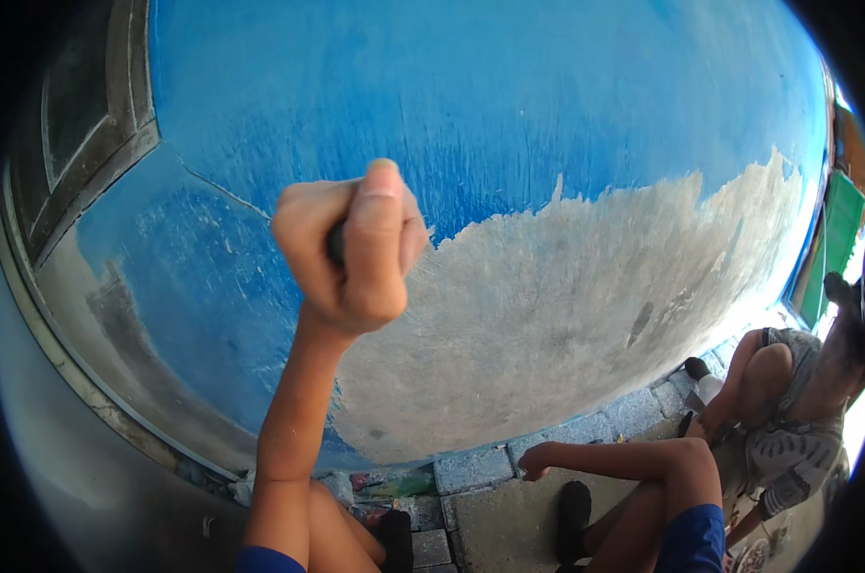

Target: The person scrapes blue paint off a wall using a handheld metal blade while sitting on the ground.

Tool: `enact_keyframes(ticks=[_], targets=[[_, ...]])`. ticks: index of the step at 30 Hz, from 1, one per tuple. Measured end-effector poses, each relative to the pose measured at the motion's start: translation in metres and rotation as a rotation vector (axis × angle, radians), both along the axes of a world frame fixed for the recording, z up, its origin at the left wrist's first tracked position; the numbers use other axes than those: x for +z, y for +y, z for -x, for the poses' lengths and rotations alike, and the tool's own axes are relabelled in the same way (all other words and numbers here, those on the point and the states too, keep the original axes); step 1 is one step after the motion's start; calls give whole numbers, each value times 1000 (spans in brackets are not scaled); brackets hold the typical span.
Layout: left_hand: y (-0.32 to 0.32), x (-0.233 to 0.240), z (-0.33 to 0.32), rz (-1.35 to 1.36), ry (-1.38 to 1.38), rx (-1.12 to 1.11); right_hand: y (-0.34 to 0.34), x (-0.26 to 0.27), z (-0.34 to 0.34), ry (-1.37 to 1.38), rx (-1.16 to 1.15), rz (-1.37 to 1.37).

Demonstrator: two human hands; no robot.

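My left hand [350, 251] is raised in a fist before the wall, its thumb pointing up. Between its fingers shows the dark end of a handle [335, 243]; the rest of that tool is hidden behind the hand. Around it spreads a blue-painted wall [475, 86], with a bare grey patch [504, 336] whose upper edge is ragged. My right hand [536, 460] hangs low over the ground near the foot of the wall, its forearm across my knee. Its fingers are mostly hidden, and nothing shows in it.
Another person [790, 408] squats close on my right. A framed door or window [95, 165] stands at upper left, above a grey surface [67, 430]. Stone paving blocks [475, 469] edge the wall. A crack [221, 188] runs through the paint. A green panel [833, 251] stands far right.
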State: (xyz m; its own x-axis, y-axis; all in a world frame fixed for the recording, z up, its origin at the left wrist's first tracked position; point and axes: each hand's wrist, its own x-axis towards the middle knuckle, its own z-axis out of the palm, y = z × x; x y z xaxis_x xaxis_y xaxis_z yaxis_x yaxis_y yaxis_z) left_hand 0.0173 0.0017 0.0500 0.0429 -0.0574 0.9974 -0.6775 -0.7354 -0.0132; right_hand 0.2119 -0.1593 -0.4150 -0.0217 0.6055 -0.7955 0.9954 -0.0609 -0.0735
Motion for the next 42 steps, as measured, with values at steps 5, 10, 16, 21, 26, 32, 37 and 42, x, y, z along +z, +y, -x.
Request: enact_keyframes(ticks=[5, 10, 16, 21, 26, 32, 37, 42], targets=[[-2, 0, -9, -37, 161, 123, -2, 1, 2, 32, 96, -40], [1, -4, -6, -160, -48, 116, 1, -5, -1, 41, 45, -6], [-4, -2, -6, -58, 95, 136, 1, -7, 2, 15, 76, 13], [-6, 0, -2, -23, 34, 108, 2, -2, 2, 25, 77, 31], [-4, 0, -4, -24, 96, 142, -1, 0, 3, 38, 57, 7], [-2, -1, -5, -62, 42, 128, 0, -2, 2, 27, 71, 11], [-1, -2, -8, 13, 97, 82, 1, -2, 3, 45, 62, 63], [-1, 0, -6, -113, 73, 223, 1, 0, 3, 15, 69, 29]])
